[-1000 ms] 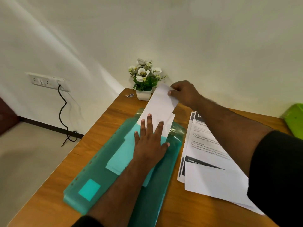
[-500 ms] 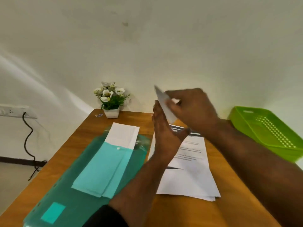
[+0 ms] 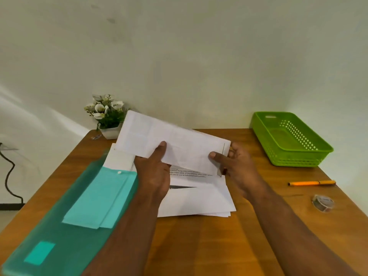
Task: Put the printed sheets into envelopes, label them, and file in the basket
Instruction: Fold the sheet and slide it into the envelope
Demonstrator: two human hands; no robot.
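A long white envelope (image 3: 179, 142) hangs in the air above the table, held by both hands. My left hand (image 3: 154, 172) grips its lower edge with the thumb on the front. My right hand (image 3: 237, 166) pinches its right end. Under the hands lies a stack of printed sheets (image 3: 199, 198). More white envelopes (image 3: 119, 160) stick out of a green plastic folder (image 3: 65, 216) at the left. The green basket (image 3: 288, 140) stands at the back right.
An orange pen (image 3: 311, 183) and a roll of tape (image 3: 322, 202) lie at the right. A small pot of white flowers (image 3: 106, 116) stands at the back left corner by the wall. A black cable (image 3: 8, 176) hangs off the wall at the left.
My right hand drew one envelope from the folder and brought it over the printed sheets. My left hand left the folder and took hold of that envelope. The view turned right.
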